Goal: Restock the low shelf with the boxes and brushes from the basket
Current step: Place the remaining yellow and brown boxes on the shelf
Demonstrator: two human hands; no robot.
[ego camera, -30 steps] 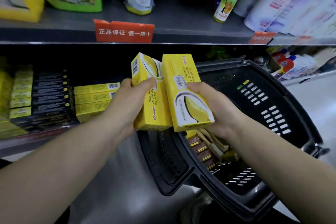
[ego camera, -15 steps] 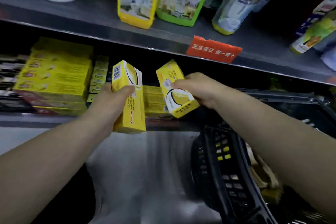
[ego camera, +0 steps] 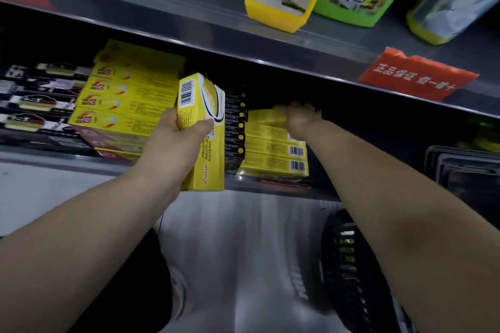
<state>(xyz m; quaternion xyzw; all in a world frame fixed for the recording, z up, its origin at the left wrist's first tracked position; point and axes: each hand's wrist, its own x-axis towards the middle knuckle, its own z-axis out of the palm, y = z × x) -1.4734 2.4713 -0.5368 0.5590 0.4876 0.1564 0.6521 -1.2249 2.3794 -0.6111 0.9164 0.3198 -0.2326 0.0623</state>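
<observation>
Gripping a yellow box [ego camera: 202, 105], left hand [ego camera: 176, 143] hovers — low shelf [ego camera: 284, 190] holds stacked boxes [ego camera: 270, 149].

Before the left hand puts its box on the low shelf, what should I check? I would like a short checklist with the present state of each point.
1. Left hand grips its yellow box securely: ok, thumb and fingers pinch it.
2. Right hand is off the top box: cannot tell, it is blurred.
3. Top box lies flat on the yellow stack: cannot tell, blurred.
4. Room above the stack, under the upper shelf: probably ok, a dark gap shows.
5. Left hand's box is turned flat like the stack: not ok, it stands upright.
</observation>
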